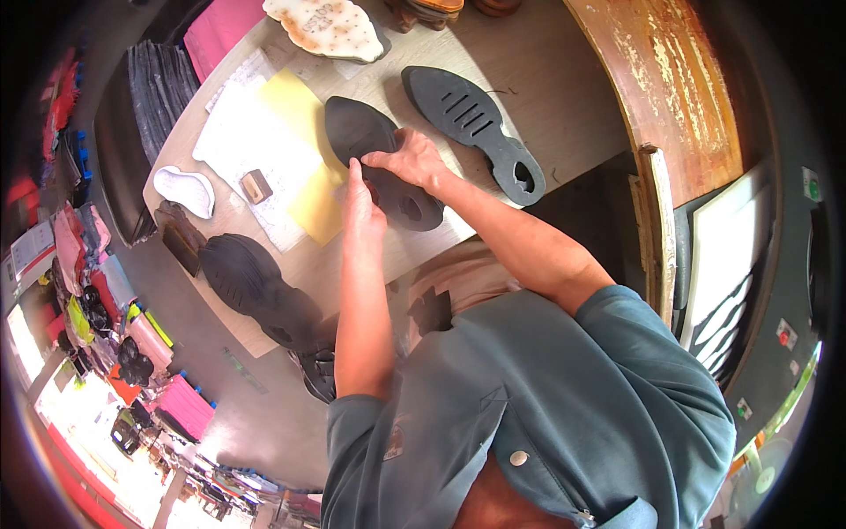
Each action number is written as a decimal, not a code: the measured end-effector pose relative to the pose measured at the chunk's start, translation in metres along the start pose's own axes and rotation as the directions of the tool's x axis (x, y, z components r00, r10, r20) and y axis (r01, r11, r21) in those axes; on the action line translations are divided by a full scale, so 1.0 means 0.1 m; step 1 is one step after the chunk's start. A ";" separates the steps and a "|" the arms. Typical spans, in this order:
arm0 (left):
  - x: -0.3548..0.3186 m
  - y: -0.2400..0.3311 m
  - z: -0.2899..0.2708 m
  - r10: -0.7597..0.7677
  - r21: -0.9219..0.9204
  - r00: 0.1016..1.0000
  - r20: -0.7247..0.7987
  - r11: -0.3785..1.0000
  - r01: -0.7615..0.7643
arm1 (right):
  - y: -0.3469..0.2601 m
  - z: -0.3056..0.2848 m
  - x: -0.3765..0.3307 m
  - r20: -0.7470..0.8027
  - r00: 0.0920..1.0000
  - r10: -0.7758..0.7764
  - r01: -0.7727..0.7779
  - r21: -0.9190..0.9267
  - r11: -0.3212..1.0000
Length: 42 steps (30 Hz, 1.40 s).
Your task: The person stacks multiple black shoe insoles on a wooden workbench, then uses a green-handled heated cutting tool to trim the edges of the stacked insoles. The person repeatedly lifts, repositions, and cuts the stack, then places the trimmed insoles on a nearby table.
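A black, sole-shaped piece [354, 122] with a hole in its narrow end lies under both my hands, over the table. My left hand [363, 212] grips its left edge, the thumb pointing up along the top face. From the right, my right hand [412, 160] curls over the opposite edge, its thumb meeting the left thumb near the middle. Fingers beneath the piece are hidden. Just right of it lies a similar black sole-shaped piece [467, 115] with several slots and a hole. A stack of such black pieces [247, 273] sits at the table's left edge.
White paper sheets [238, 141] and a yellow sheet [300, 115] lie left of my hands, with a small brown block [256, 187] on them. Nearby is a white curved piece [187, 189]. A mottled white slab [326, 26] lies far back. A worn wooden board [674, 88] borders the right.
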<state>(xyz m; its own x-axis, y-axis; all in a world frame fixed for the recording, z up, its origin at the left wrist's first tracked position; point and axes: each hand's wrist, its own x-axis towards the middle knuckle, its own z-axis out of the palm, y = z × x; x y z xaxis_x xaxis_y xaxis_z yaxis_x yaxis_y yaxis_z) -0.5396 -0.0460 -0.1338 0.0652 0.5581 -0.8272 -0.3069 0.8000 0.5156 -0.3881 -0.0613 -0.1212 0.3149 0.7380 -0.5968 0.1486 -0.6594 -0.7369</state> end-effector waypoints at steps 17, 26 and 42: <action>0.06 -0.09 0.23 0.027 0.027 0.983 -0.184 0.999 -0.023 | 0.04 -0.11 0.10 -0.018 1.000 0.020 -0.021 -0.074 0.997; -0.32 0.00 0.09 0.147 -0.037 0.987 0.067 0.989 -0.144 | 0.05 -0.16 -0.28 -0.036 0.986 -0.165 0.168 0.335 0.927; -1.66 -0.33 1.09 0.499 0.114 0.649 0.575 0.737 -0.667 | 0.21 -1.67 -1.83 -0.373 0.750 -0.546 0.579 -0.029 0.815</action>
<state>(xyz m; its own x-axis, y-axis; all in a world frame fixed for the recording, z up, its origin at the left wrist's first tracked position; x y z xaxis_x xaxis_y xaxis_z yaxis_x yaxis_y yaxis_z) -0.4369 -0.1412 0.0108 0.4350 0.8876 -0.1512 -0.1616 0.2421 0.9567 -0.2860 -0.2340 0.0259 0.5048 0.8602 0.0727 0.3303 -0.1147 -0.9369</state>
